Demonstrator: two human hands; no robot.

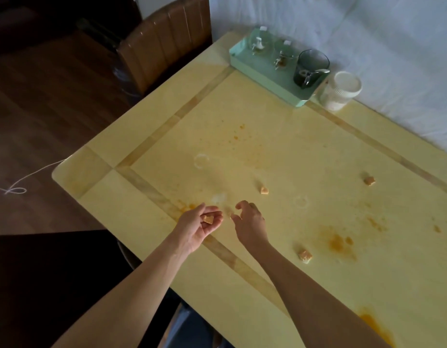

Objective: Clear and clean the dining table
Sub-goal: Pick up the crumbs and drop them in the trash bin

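Observation:
The yellow dining table [280, 151] carries orange stains [339, 243] and white ring marks. My left hand [200, 226] is cupped palm-up over the table's near-left part, with small tan food bits [208, 219] lying in it. Just to its right, my right hand [250, 222] hovers palm-down with loosely curled fingers that hold nothing I can see. Three more tan food pieces lie on the table: one [264, 190] beyond my right hand, one [305, 256] to its right, one [369, 180] farther right.
A mint-green tray [265, 79] at the far edge holds two clear jars and a dark glass cup [310, 67] with a spoon. A white jar [341, 90] stands beside it. A brown chair [164, 38] stands at the far-left corner. A white cloth covers the wall side.

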